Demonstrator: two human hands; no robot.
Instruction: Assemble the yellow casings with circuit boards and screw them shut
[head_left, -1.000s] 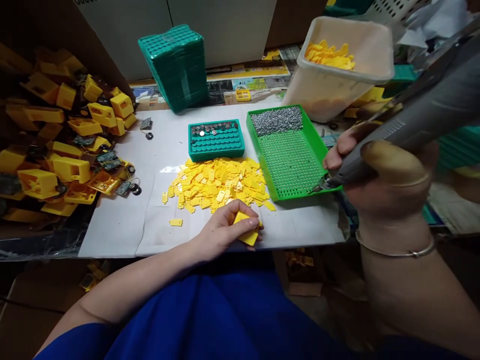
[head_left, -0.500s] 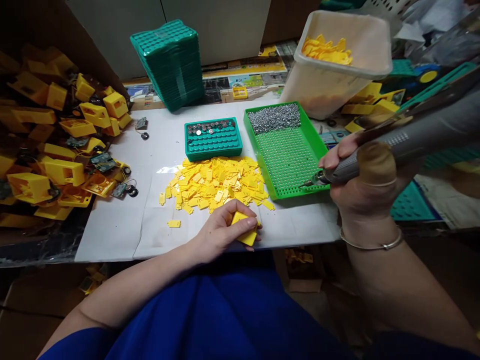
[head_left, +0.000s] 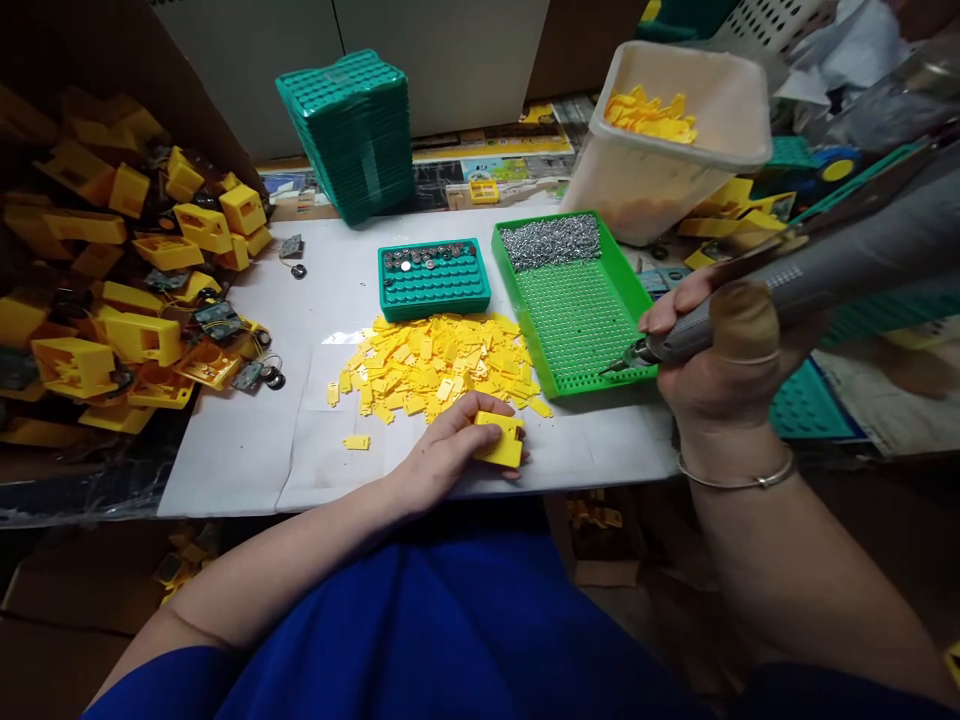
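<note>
Near the table's front edge, my left hand (head_left: 450, 447) is closed around a small yellow plastic housing (head_left: 502, 441), thumb resting on its face. My right hand (head_left: 712, 350) grips a grey electric screwdriver (head_left: 795, 295), its bit pointing left over the front of a green perforated tray (head_left: 551, 385). A heap of small silver screws (head_left: 551, 242) fills the tray's far end. Just beyond my left hand lies a pile of flat yellow covers (head_left: 442, 360). Behind that pile, a teal tray (head_left: 435, 300) holds round button cells (head_left: 420, 258) in its far rows.
Yellow housings (head_left: 142, 335) with circuit boards and wires are heaped on the left. A stack of teal trays (head_left: 349, 140) stands at the back. A translucent bin (head_left: 667, 180) with yellow parts is behind the green tray. One loose yellow cover (head_left: 357, 442) lies left of the pile.
My left hand has turned the yellow housing, so more of its flat face and an edge cut-out show. The screwdriver stays over the green tray. The whole view has shifted slightly.
</note>
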